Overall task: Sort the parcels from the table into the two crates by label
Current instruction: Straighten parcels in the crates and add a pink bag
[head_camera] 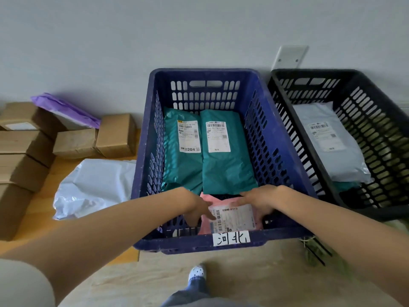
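Pink parcel (234, 218) lies at the near end inside the blue crate (177, 243); I see my left hand (197, 207) and right hand (259, 201) gripping its side edges.

In the blue crate (141, 173), by its near wall, the pink parcel (232, 218) is partly covered by the left hand (197, 207) and right hand (259, 202) gripping its edges. Their fingertips vanish beneath it, and its label print is too small to read. Right of the blue crate, the black crate (376, 134) is cut by the frame edge, and a teal parcel (347, 186) in it lies mostly under a grey parcel (332, 145). Left of the blue crate, its wall hides part of a white mailer (93, 185).
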`<state>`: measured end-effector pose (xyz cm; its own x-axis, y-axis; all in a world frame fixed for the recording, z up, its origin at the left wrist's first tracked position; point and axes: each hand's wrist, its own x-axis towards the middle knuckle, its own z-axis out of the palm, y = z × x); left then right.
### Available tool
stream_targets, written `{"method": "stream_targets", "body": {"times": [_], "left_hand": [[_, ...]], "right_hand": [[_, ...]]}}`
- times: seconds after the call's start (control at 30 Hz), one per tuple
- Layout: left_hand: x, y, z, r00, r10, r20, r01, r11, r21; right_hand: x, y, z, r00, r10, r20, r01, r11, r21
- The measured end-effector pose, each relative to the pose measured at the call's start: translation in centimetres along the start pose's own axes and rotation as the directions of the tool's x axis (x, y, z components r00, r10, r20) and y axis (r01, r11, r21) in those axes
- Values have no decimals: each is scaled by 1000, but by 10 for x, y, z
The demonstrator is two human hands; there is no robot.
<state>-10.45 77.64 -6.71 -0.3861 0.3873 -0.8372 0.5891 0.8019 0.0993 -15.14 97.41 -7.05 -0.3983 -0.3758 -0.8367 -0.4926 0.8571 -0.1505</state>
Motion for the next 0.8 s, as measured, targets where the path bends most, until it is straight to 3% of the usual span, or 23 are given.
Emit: {"method": "stream_targets", "body": {"times": [0.07,0.13,0.23,0.33,0.43,0.57,0.67,0.8], "left_hand": [[-6,2,1,998,-37,-49,36,999,-34],[-17,4,3,991,-73,-110,64,994,-84],[-35,8,3,956,-129,-263,87,982,-168],[-60,14,-1,875,-213,-436,109,962,-251],[-91,22,-4,734,-333,-591,113,919,-377],[-135,35,7,486,-487,-726,29,839,-543],[-166,43,27,326,-580,-746,1,790,-614],[-200,49,62,206,-675,-708,-9,723,-691]], "right_hand": [[-7,-3,-10,998,-14,-66,5,990,-143],[-13,-3,-16,990,-25,-137,5,989,-146],[-20,-4,-20,972,-35,-231,12,995,-99],[-32,-16,-23,930,-78,-359,85,996,4],[-47,-34,-24,857,-110,-504,187,977,104],[-68,-68,-24,720,-130,-682,406,876,262],[-81,-101,-23,625,-151,-766,528,804,273],[-88,-148,-26,530,-164,-832,625,739,253]]}}
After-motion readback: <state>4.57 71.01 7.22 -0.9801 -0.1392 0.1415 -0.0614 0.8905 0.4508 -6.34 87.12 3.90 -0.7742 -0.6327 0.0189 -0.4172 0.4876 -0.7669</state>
